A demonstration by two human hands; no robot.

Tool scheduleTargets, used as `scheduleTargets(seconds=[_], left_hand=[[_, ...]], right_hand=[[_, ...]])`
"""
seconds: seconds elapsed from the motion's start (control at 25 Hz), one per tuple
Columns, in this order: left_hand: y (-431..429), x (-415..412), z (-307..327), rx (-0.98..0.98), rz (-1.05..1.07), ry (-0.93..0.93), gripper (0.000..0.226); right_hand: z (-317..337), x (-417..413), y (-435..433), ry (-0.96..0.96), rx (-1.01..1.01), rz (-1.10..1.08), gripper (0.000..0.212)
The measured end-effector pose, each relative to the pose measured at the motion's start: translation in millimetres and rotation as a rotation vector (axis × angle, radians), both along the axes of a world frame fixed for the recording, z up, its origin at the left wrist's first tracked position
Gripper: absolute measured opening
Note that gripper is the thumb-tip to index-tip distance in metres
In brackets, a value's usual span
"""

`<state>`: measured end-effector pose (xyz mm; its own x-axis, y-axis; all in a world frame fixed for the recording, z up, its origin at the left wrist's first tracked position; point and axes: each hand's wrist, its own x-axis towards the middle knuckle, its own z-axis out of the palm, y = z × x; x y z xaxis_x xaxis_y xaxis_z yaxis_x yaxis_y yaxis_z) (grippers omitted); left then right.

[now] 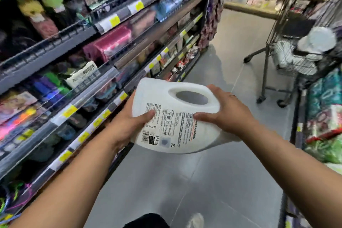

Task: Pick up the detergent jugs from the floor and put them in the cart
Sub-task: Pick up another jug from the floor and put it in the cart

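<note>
Left grip [127, 122] and right grip [228, 113] both clamped on one white detergent jug [177, 122], held off the floor [185, 181], left of the cart [294, 68].

Left grip: thumb pressed on the printed label, fingers round the jug's far side, out of sight. Right grip: thumb on the label, fingers wrapped over the handle end. The jug lies on its side, label up, tilted, nearer the person than the cart and well apart from it. Progress, as a judgement: pickup is done for this jug; carrying it right and lowering it into the cart is left. Blurred white shapes [318, 40] sit in the cart, possibly jugs put there, can't tell. Whether more jugs wait on the floor, can't tell.
</note>
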<state>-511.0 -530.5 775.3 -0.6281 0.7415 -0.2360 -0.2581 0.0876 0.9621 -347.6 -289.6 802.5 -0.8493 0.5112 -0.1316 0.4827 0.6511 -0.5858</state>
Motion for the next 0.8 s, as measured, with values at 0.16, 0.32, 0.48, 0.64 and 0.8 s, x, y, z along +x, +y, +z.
scheduleTargets(seconds=[0.16, 0.32, 0.48, 0.64, 0.8], left_hand=[[111, -19, 13, 0.022, -0.105, -0.024, 0.087], [222, -53, 12, 0.015, -0.211, -0.054, 0.087], [347, -99, 12, 0.034, -0.37, -0.081, 0.079], [461, -131, 25, 0.023, -0.499, -0.071, 0.071], [568, -145, 33, 0.016, -0.597, -0.028, 0.074]], right_hand=[[13, 5, 88, 0.005, 0.031, -0.115, 0.107], [17, 0, 168, 0.007, 0.067, -0.24, 0.098], [26, -19, 258, 0.014, 0.085, -0.381, 0.09], [37, -31, 337, 0.047, 0.077, -0.528, 0.095], [39, -36, 416, 0.051, 0.061, -0.609, 0.093]])
